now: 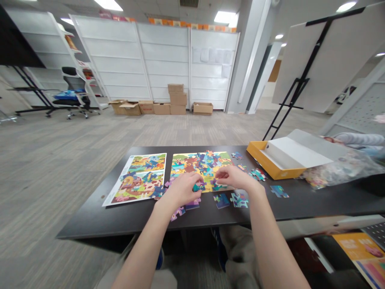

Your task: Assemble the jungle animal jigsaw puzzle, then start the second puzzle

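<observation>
My left hand (187,188) is at the lower left of a colourful puzzle picture (179,159), its fingers curled over a small teal and purple puzzle piece (198,186). My right hand (230,178) rests over the picture's lower right, fingers bent together around something pale that is mostly hidden. Loose pieces lie on top of the picture. Nearer me are a dark blue piece (221,201), a light teal piece (240,199) and purple pieces (192,204). A printed sheet (134,180) with two scenes lies to the left, with some pieces on it.
An open yellow box (278,172) stands at the right of the black table (99,218), beside a clear plastic bag (343,168) of colourful things. More pieces (258,174) lie before the box. Cardboard boxes (178,99), a chair (72,90) and a whiteboard (327,60) are further off.
</observation>
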Available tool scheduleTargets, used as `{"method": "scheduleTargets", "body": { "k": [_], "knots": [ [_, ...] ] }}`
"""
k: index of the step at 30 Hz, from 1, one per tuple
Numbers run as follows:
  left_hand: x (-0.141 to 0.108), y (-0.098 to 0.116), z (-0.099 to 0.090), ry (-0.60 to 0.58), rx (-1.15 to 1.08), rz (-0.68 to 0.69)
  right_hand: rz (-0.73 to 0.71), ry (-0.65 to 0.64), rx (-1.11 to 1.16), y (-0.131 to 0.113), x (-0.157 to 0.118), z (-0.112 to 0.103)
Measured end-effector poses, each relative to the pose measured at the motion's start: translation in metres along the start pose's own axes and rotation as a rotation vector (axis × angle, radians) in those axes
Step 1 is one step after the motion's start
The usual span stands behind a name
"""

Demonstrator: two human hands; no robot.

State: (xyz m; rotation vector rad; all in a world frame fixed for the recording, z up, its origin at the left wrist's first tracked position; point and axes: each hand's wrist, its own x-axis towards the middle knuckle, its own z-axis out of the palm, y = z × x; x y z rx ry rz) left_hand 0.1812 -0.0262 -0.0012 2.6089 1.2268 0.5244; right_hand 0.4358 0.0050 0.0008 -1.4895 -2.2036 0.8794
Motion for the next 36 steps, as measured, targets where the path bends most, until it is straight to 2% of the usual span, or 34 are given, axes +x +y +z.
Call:
{"method": "scheduleTargets", "body": {
  "k": [10, 15, 21, 28, 36],
  "knots": [
    [0.021, 0.011, 0.017, -0.070, 0.094, 0.044, 0.048, -0.050, 0.048, 0.012, 0.006, 0.008],
    [0.023, 0.013, 0.019, -0.079, 0.097, 0.055, 0.042, -0.054, 0.017, 0.005, 0.003, 0.007],
    [0.014, 0.002, 0.013, -0.047, 0.017, 0.045, 0.017, -0.093, 0.014, -0.009, 0.000, 0.007],
    [-0.003, -0.013, 0.003, -0.079, 0.004, -0.079, 0.011, -0.081, -0.026, -0.006, 0.004, 0.012],
    [-0.016, -0.028, -0.002, -0.071, -0.009, -0.069, 0.024, -0.093, -0.023, -0.007, 0.003, 0.012]
  ]
}}
